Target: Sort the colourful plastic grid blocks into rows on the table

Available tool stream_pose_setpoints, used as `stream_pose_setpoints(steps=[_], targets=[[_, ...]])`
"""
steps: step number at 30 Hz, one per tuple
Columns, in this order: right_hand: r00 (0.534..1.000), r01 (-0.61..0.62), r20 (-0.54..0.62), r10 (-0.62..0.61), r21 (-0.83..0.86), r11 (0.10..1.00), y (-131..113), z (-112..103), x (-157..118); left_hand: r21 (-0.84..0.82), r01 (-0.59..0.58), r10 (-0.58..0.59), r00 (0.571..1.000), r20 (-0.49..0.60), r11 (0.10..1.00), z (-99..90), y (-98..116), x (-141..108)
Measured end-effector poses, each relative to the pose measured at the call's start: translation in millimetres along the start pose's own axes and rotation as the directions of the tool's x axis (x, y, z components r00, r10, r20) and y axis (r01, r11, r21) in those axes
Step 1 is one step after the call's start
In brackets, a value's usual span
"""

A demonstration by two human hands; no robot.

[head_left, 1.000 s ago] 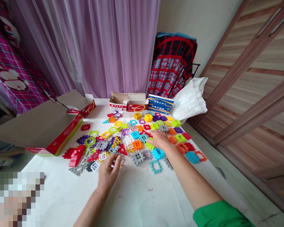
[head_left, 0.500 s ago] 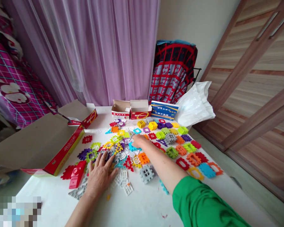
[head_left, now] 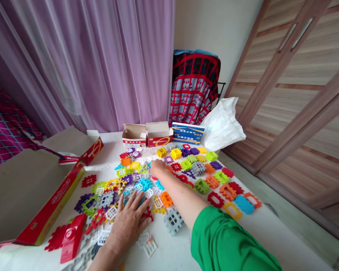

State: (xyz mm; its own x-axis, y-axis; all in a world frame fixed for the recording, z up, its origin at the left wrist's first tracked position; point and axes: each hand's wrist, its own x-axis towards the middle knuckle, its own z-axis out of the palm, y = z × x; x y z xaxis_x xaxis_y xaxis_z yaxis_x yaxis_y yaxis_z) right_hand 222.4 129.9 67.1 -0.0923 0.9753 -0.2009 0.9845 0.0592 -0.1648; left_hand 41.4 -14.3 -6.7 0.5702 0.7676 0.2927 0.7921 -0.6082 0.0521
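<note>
A pile of colourful plastic interlocking blocks (head_left: 121, 184), mixed with white window-frame pieces (head_left: 111, 213), spreads over the table in front of me. My left hand (head_left: 130, 218) lies palm down on the near part of the pile, fingers spread. Farther back, my right hand (head_left: 158, 169) is curled at the pile's far side, close to a small cyan piece (head_left: 149, 163). Its fingertips are hidden, and what they grip cannot be made out. Beside my right forearm sit an orange block (head_left: 166, 199) and a grey assembled cube (head_left: 173, 221). A red plastic piece (head_left: 72, 238) lies left of my left hand.
Separate blocks and built cubes, such as a grey one (head_left: 198, 168), cover the table's right side. Open cardboard boxes (head_left: 60, 195) stand at the left, small red boxes (head_left: 159, 135) and a blue box (head_left: 188, 133) at the back. A white plastic bag (head_left: 223, 124) rests behind.
The view has shifted, so the scene sits farther left. My left hand has slid right across the pile, uncovering white, red and grey pieces. My right hand stays curled at the pile's far side.
</note>
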Motion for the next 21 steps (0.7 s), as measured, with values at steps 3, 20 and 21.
stream_pose_setpoints(steps=[3,20,21], targets=[[0.999,0.040,0.000,-0.040,0.018,0.999,-7,-2,-7,0.038,0.091,-0.091,0.996,-0.018,0.995,2.1,-12,11],[0.977,0.187,0.111,-0.183,-0.021,0.982,39,-9,-68,0.106,0.028,-0.017,0.994,-0.105,0.994,11.9,16,-38],[0.978,0.190,0.084,-0.189,-0.010,0.982,42,-12,-69,0.122,0.040,-0.024,0.991,-0.131,0.992,12.2,13,-36]])
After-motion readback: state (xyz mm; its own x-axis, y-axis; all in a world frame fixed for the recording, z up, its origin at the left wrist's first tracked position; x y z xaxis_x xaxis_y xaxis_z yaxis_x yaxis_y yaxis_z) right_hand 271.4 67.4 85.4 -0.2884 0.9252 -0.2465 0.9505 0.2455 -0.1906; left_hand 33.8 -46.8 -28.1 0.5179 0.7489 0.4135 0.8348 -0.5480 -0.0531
